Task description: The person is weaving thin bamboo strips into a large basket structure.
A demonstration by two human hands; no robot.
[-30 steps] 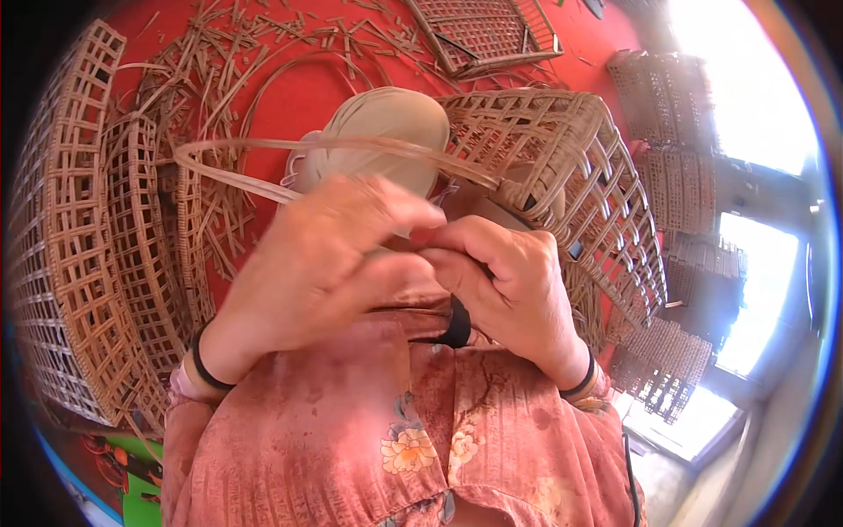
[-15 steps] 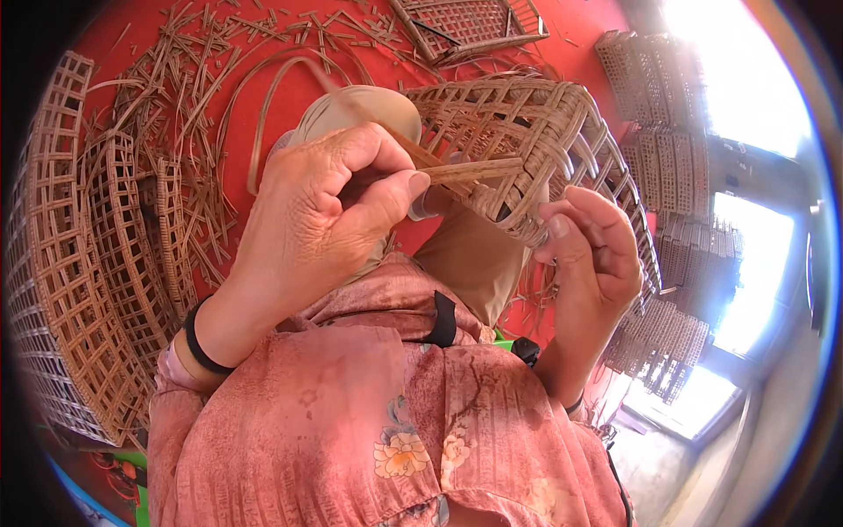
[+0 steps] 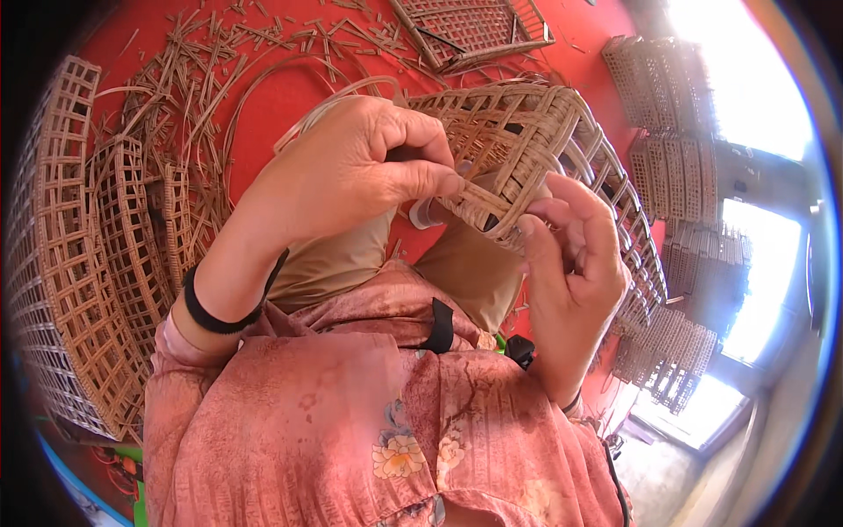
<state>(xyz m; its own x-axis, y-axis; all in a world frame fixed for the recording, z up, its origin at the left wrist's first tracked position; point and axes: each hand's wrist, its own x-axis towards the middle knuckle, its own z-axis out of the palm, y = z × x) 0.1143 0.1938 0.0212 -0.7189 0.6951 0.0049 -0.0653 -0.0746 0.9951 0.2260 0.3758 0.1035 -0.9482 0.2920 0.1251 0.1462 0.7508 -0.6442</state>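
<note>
A red floor (image 3: 290, 97) carries the work. Loose cane strips and offcuts (image 3: 189, 66) lie scattered across it, woven lattice panels (image 3: 79, 263) lie at the left, a flat woven frame (image 3: 474, 26) lies at the top, and stacked lattice baskets (image 3: 676, 176) stand at the right.

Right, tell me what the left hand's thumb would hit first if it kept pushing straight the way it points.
The left hand has its thumb pointing to the right, its tip at the woven rim of the wicker basket. Pushed straight on, it would probably meet that rim first, close to the right hand's fingertips; depth is hard to judge.
</note>
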